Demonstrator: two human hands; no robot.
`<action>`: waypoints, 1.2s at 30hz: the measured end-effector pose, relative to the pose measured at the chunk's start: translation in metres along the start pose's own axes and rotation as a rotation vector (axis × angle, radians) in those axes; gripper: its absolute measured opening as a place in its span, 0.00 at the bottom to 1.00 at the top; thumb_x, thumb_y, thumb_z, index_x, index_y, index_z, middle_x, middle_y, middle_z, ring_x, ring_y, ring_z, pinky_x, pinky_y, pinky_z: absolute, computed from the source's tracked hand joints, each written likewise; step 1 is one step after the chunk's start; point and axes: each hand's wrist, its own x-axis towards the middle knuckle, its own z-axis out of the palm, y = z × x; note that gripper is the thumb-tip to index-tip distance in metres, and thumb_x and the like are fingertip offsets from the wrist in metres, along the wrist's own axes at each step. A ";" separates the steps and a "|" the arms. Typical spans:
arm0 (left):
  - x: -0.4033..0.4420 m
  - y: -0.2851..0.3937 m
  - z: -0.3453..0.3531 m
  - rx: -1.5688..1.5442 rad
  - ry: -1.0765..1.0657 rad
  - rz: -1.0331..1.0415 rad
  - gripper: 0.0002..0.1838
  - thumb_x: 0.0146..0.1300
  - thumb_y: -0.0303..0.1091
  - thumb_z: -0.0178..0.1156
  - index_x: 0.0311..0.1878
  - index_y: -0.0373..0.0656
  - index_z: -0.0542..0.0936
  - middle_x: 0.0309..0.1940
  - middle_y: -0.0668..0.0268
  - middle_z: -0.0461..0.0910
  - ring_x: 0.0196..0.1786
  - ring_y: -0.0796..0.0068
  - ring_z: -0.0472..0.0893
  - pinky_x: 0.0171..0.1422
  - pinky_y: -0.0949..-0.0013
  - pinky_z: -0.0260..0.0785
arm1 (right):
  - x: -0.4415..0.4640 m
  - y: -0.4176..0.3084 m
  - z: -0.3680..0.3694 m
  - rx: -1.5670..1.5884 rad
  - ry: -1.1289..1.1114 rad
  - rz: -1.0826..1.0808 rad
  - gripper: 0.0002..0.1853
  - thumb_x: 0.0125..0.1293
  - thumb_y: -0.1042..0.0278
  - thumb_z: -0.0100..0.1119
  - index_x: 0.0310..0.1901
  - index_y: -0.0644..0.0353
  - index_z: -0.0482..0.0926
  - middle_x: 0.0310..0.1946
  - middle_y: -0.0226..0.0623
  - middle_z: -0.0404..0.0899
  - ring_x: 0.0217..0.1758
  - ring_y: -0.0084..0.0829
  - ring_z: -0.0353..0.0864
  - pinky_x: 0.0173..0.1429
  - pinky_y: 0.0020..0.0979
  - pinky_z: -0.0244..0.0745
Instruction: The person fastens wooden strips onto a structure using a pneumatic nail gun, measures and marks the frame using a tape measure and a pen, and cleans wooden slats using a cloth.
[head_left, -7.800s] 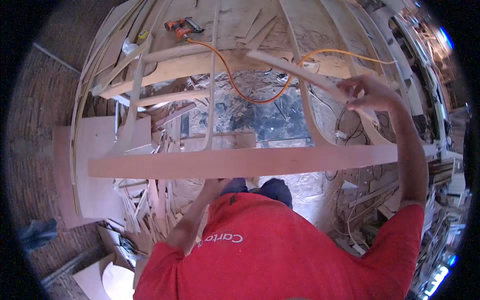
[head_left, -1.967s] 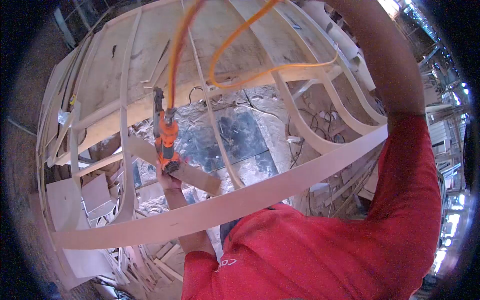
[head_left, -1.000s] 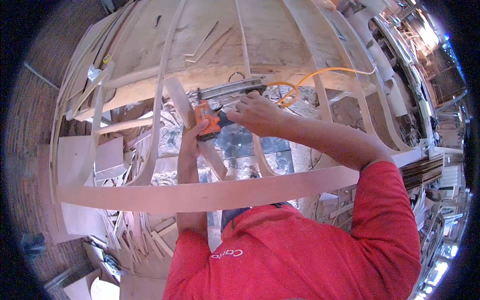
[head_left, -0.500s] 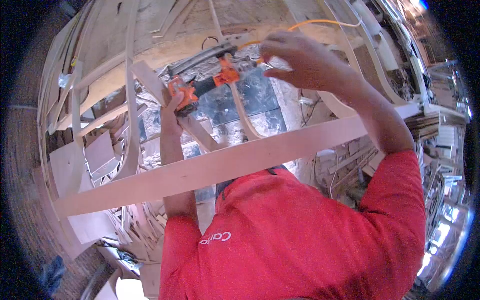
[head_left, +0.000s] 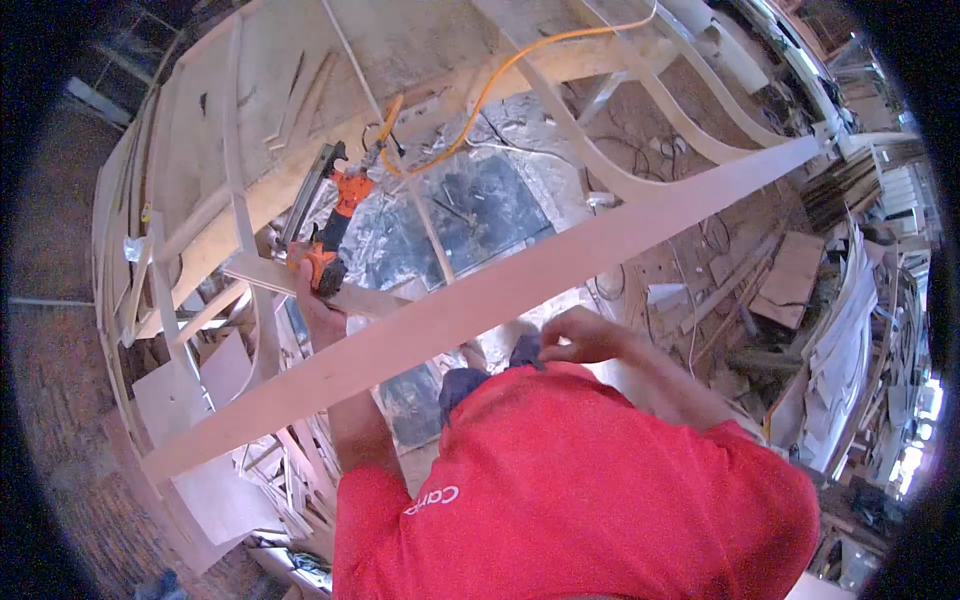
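My left hand (head_left: 322,320) is closed around the lower end of an orange and black nail gun (head_left: 328,228), tilted with its long magazine toward the upper left. A short wooden strip (head_left: 375,300) passes right by that hand; whether the fingers also grip it is unclear. My right hand (head_left: 582,338) is at my waist beside dark cloth (head_left: 526,350), with its fingers curled; anything inside them is hidden. Between my arms and the frame, a long pale board (head_left: 480,310) runs diagonally across the view.
Curved wooden ribs (head_left: 600,150) and a large panel (head_left: 400,45) stand ahead. An orange hose (head_left: 490,85) loops over the panel's edge. Wood offcuts (head_left: 290,480) lie at lower left, and stacked scraps (head_left: 850,330) line the right side. A dark, dusty sheet (head_left: 475,215) covers part of the floor.
My right hand has dropped from above the board, near the hose, to my waist. The nail gun has swung left and more upright in my left hand. The view has shifted.
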 end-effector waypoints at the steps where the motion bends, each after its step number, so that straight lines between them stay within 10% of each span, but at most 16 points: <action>1: 0.009 -0.005 -0.016 -0.031 -0.019 -0.069 0.29 0.70 0.47 0.65 0.68 0.44 0.73 0.48 0.67 0.84 0.47 0.73 0.84 0.48 0.67 0.79 | 0.012 0.028 0.018 -0.163 0.242 -0.064 0.10 0.62 0.59 0.66 0.36 0.57 0.88 0.36 0.40 0.87 0.43 0.41 0.86 0.47 0.41 0.79; 9: -0.003 0.019 0.063 0.186 -0.073 0.089 0.27 0.67 0.34 0.66 0.68 0.42 0.72 0.51 0.56 0.84 0.46 0.67 0.86 0.50 0.65 0.81 | 0.156 0.069 -0.031 -0.724 1.057 -0.590 0.25 0.65 0.67 0.63 0.65 0.52 0.77 0.66 0.40 0.75 0.74 0.46 0.69 0.77 0.57 0.58; 16: 0.001 0.021 0.068 0.321 -0.090 -0.070 0.29 0.62 0.29 0.69 0.66 0.37 0.73 0.52 0.53 0.85 0.53 0.61 0.86 0.59 0.63 0.80 | 0.216 -0.008 -0.050 -0.646 1.111 -0.613 0.34 0.61 0.70 0.66 0.70 0.53 0.71 0.71 0.38 0.70 0.79 0.48 0.64 0.81 0.58 0.51; 27: 0.015 0.009 0.094 0.629 -0.311 -0.002 0.27 0.62 0.41 0.73 0.58 0.36 0.78 0.41 0.61 0.85 0.41 0.69 0.86 0.45 0.67 0.80 | 0.246 -0.031 -0.054 -0.728 0.919 -0.473 0.18 0.51 0.61 0.72 0.45 0.50 0.81 0.34 0.29 0.83 0.46 0.36 0.83 0.70 0.53 0.58; 36: -0.032 -0.004 0.016 0.943 0.063 -0.018 0.28 0.72 0.55 0.62 0.60 0.40 0.76 0.33 0.63 0.83 0.28 0.75 0.81 0.30 0.71 0.74 | 0.162 0.021 -0.062 -0.421 1.020 -0.266 0.15 0.60 0.54 0.70 0.44 0.50 0.80 0.36 0.31 0.85 0.46 0.41 0.85 0.62 0.51 0.66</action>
